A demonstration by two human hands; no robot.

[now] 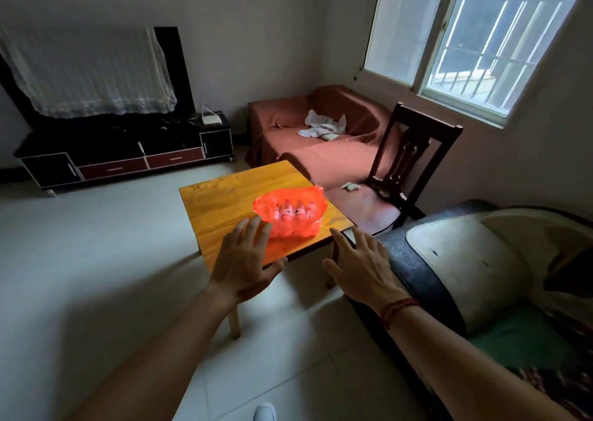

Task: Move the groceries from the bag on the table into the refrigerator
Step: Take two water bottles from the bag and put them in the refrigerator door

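An orange-red plastic bag [290,212] sits on a small wooden table [224,196], its mouth open, with several small bottles [293,212] standing inside. My left hand [245,260] reaches out with fingers spread, its fingertips just short of the bag's near left side. My right hand [359,265] is stretched out flat over the table's near right corner, to the right of the bag, holding nothing. A red cord circles my right wrist. No refrigerator is in view.
A dark wooden chair [414,154] stands right of the table, with a red-covered sofa [321,138] behind. A cushioned armchair [465,276] is close on my right. A low TV cabinet [128,154] lines the far wall. Pale tiled floor [96,260] spreads left.
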